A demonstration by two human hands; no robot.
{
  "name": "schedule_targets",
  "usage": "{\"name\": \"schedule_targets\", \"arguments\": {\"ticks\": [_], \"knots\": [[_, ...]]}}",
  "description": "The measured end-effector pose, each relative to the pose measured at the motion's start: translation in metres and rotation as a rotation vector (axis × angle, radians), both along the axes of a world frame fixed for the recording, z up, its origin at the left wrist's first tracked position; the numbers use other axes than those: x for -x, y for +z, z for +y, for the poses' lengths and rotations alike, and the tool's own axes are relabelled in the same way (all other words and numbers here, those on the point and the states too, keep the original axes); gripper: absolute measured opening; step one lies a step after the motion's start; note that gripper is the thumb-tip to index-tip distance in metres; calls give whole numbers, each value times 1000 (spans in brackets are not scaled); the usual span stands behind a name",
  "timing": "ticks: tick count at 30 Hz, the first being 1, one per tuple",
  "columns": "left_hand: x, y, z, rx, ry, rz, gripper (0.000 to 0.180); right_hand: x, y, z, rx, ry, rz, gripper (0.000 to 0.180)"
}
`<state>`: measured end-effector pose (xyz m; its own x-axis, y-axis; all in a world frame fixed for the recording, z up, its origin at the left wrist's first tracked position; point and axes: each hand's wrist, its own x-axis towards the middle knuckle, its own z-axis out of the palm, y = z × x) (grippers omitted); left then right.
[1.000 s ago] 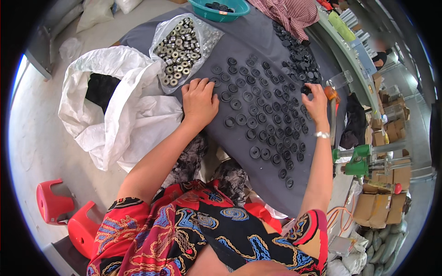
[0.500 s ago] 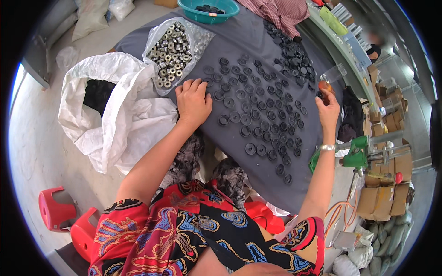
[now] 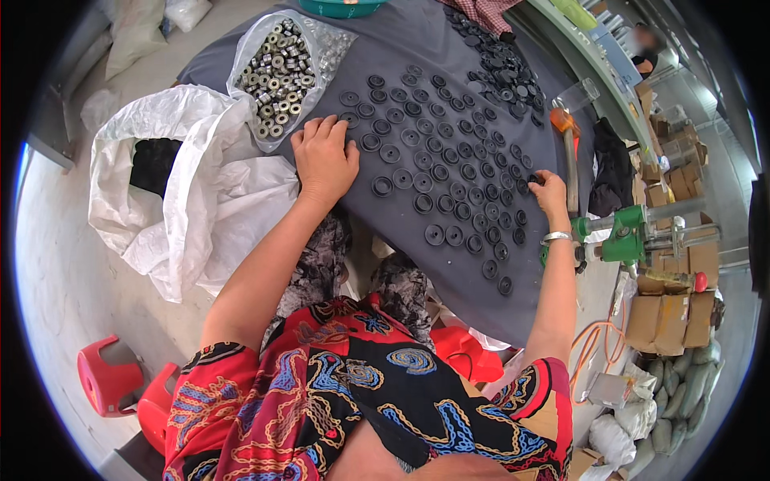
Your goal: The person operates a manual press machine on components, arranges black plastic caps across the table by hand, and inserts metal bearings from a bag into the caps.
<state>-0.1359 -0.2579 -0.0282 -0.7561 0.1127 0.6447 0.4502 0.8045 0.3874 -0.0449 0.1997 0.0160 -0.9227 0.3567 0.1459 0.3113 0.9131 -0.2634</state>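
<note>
Rows of black round ridged discs (image 3: 440, 171) lie spread on the dark grey tablecloth (image 3: 385, 232). My left hand (image 3: 326, 156) rests open on the cloth at the left of them, fingertips beside a disc (image 3: 349, 119). At the right edge of the rows, my right hand (image 3: 549, 195) pinches a small black round disc (image 3: 532, 180), partly hidden by the fingers. Just beyond that hand lies an orange-headed tool with a long tan handle (image 3: 571, 160). A heap of loose black discs (image 3: 501, 76) sits at the far right of the cloth.
A clear bag of metal rings (image 3: 277, 76) and a white sack (image 3: 192, 216) with dark contents stand at the left. A teal basin (image 3: 341, 6) is at the far edge. On the right is a green clamp-like metal fixture (image 3: 624, 232); a red stool (image 3: 108, 377) stands lower left.
My right hand has moved from beside the orange-headed tool down and left to the edge of the disc rows, a black disc in its fingers. The whole view has shifted slightly; my left hand stays put.
</note>
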Motion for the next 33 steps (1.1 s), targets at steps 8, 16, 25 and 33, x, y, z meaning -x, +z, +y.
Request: {"name": "schedule_targets", "arguments": {"ticks": [8,16,25,33], "knots": [[-2,-3,-2,-16,4,3,34,17,-12,-14,-91,80,164,45],[-2,1,-2,-19,-1,22,33,15,-34,-35,-68,136,-28,64],[-2,5,-1,-26,1,-9,35,121,15,-70,3,230,407,30],[-7,9,-3,-48,-12,-34,37,222,4,-90,-108,171,164,38]]}}
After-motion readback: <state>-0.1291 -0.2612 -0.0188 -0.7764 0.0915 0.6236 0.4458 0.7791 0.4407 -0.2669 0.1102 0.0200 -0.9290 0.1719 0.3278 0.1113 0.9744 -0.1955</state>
